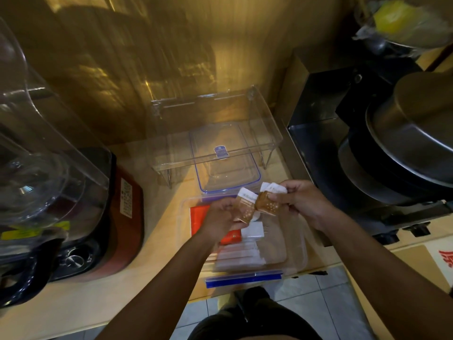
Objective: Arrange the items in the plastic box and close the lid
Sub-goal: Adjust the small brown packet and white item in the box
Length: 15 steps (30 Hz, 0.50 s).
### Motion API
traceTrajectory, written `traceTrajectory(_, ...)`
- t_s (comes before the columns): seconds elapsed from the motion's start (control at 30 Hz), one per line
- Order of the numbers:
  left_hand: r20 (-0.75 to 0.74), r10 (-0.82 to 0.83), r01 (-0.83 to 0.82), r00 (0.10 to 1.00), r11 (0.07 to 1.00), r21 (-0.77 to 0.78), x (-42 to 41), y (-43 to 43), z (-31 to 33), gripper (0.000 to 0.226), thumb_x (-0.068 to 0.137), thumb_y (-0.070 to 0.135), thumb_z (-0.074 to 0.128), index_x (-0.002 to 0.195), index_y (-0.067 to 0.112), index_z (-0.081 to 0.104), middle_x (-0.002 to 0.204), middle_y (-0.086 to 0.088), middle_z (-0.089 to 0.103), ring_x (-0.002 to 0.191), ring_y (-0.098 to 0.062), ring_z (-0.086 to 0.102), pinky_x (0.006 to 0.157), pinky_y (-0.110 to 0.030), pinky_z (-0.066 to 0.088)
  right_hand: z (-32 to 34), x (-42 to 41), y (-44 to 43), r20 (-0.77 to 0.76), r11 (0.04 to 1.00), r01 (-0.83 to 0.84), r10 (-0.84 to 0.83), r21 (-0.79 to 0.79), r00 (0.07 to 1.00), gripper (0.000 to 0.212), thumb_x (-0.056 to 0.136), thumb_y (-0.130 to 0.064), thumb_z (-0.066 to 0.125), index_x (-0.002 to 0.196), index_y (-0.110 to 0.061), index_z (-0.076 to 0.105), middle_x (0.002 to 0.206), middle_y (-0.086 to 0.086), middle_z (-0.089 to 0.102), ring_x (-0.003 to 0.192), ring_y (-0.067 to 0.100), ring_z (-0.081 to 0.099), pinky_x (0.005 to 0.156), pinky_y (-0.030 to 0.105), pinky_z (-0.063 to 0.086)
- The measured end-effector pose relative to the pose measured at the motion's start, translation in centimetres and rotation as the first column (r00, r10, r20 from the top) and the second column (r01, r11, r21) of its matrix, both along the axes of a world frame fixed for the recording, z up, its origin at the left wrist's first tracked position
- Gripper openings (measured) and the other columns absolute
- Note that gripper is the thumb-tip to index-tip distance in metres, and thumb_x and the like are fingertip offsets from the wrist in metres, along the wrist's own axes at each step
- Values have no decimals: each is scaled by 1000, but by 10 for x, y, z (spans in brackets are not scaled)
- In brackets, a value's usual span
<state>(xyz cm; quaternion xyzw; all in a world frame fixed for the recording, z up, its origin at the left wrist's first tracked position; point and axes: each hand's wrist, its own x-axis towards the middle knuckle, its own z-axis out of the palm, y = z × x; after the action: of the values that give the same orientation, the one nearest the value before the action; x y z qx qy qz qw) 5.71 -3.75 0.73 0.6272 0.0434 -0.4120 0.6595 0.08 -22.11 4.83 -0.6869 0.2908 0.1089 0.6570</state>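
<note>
A clear plastic box [297, 251] with a blue front clip stands open at the counter's near edge. Inside lie red packets [198, 218] at the left and several white sachets [239, 256] in the middle. Its clear lid [228, 158] with a blue rim and blue label lies behind it, partly under a clear acrylic riser. Above the box, my left hand [220, 218] holds a brown-and-white sachet [245, 204]. My right hand [297, 200] grips a bunch of similar brown sachets [268, 201], touching the left one.
A clear acrylic riser shelf [215, 126] stands against the wooden wall. A blender with a clear hood [49, 148] fills the left of the counter. To the right sit a black appliance and large metal pots [404, 133]. Tiled floor shows below the counter edge.
</note>
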Motion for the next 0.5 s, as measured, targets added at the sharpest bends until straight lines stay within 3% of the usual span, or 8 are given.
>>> traceTrajectory(0.13,-55,145,-145,988,989,8,-1,5,-2,15,93,8,54,98,5,67,101,-13,72,94,-24,69,76,-31,59,2,-4,-3,-10,999,-48,47,-15,999,12,77,-9,70,89,-7,69,79,12,67,64,16,54,53,21,39)
traceTrajectory(0.23,-38,165,-166,985,986,0,-3,4,-1,20,95,8,50,91,10,69,103,-14,71,94,-24,68,76,-32,59,1,-4,3,-2,994,-78,78,74,997,21,77,-5,69,98,0,68,94,22,68,82,27,57,72,32,45)
traceTrajectory(0.33,18,122,-122,992,992,9,-6,1,2,26,93,0,49,92,16,69,99,-9,72,91,-23,69,77,-35,60,-1,1,16,43,981,-115,109,157,993,10,78,0,67,88,-3,68,70,5,71,62,15,61,53,17,45)
traceTrajectory(0.4,24,100,-101,995,995,7,-8,-1,4,29,91,-4,47,93,17,67,96,-9,73,88,-24,70,77,-39,59,-2,3,25,48,981,-145,140,132,989,9,79,0,67,79,-9,67,55,-2,66,46,5,56,41,12,41)
traceTrajectory(0.5,-10,128,-129,992,991,-44,-10,0,4,23,93,2,48,92,13,67,91,-11,74,82,-25,71,73,-40,60,-4,4,32,7,984,-178,178,-7,984,8,77,-5,71,79,-11,67,64,5,62,45,5,51,40,14,39)
